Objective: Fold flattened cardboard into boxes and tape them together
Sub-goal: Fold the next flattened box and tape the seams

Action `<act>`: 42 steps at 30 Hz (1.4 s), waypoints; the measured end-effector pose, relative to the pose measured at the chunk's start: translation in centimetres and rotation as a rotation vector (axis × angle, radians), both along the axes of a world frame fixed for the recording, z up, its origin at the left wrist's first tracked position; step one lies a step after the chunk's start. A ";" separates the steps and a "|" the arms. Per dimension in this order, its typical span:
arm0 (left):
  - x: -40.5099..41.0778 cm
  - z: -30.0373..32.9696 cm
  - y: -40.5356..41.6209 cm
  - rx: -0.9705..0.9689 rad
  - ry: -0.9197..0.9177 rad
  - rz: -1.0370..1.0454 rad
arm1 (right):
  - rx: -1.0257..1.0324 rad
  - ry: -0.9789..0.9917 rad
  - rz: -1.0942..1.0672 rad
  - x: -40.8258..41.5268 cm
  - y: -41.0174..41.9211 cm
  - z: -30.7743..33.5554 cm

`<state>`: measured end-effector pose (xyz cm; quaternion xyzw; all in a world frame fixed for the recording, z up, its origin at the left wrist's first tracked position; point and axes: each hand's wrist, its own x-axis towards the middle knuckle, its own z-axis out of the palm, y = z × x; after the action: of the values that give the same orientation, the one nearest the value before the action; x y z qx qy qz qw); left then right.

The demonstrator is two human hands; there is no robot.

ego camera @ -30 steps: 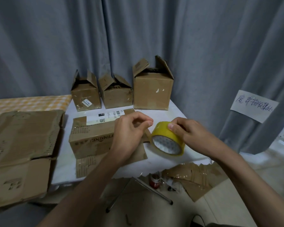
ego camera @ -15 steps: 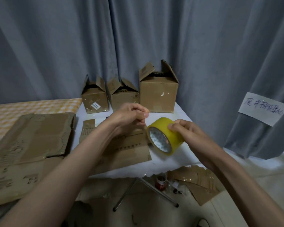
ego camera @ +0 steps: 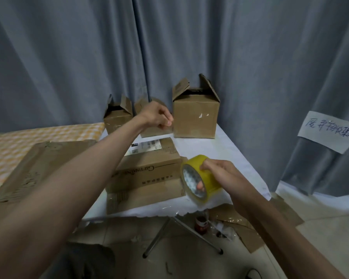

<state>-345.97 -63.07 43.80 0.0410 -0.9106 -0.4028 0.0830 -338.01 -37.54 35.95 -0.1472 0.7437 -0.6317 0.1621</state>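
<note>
Three folded boxes [ego camera: 195,117] at the worktop's [ego camera: 226,150] far edge, flaps up, contents unseen. Printed flat cardboard [ego camera: 147,174] nearer, reaching the front edge. Yellow tape roll [ego camera: 201,178] just right of the cardboard, gripped by right hand [ego camera: 224,178], thumb inside the core. Left hand [ego camera: 157,115] raised before the boxes, fingertips pinched; tape strand not discernible.

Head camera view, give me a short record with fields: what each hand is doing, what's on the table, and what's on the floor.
right hand: grips yellow roll of packing tape, thumb inside the core
left hand: raised over the table, fingertips pinched; clear tape strip not discernible
white table: folded brown cardboard box with printed lettering; three open-topped cardboard boxes at the back, largest on the right
floor: cardboard scraps, small red-labelled bottle
</note>
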 end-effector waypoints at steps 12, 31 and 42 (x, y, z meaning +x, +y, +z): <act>-2.1 -4.0 -1.2 -0.075 -0.006 0.017 | -0.106 -0.049 0.103 1.1 -1.1 -0.3; -1.8 -6.8 -0.4 -0.406 -0.075 -0.009 | -0.049 -0.184 0.130 0.9 -1.9 -1.5; 8.1 -9.6 3.1 -0.489 0.347 -0.059 | -0.049 -0.260 0.047 0.4 -2.5 -2.1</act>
<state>-337.83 -59.97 34.21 -0.0761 -0.9536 -0.1746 0.2331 -337.65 -40.06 33.87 -0.0855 0.6970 -0.6596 0.2680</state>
